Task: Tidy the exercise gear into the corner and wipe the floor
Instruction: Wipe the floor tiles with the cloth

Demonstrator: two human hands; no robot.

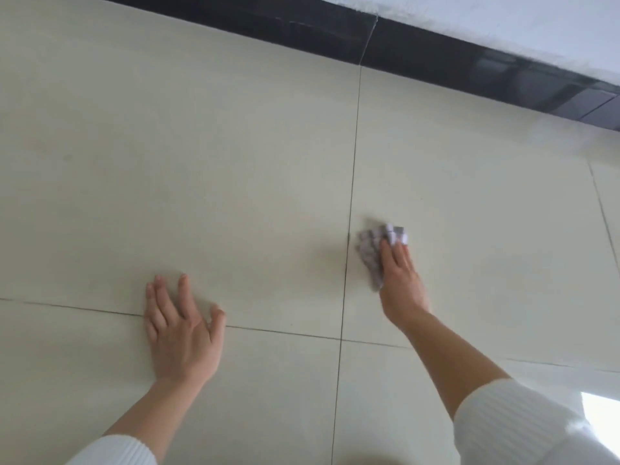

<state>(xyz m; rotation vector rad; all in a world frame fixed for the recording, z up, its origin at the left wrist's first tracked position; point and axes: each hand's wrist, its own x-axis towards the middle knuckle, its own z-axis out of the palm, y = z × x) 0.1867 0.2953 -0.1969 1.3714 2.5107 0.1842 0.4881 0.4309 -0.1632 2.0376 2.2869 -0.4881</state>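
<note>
My right hand point(401, 276) presses a crumpled grey-and-white cloth point(374, 251) flat against the pale tiled floor point(208, 169), just right of a vertical grout line. The cloth sticks out beyond my fingertips and to their left. My left hand point(183, 330) rests palm-down on the floor with its fingers spread, lying across a horizontal grout line, and holds nothing. Both forearms are bare, with white ribbed sleeves pushed up. No exercise gear is in view.
A black skirting board point(419, 53) runs diagonally along the top, with a white wall point(520, 25) above it. A bright patch of light point(600, 411) shows at the lower right edge. Dark grout lines divide the large floor tiles.
</note>
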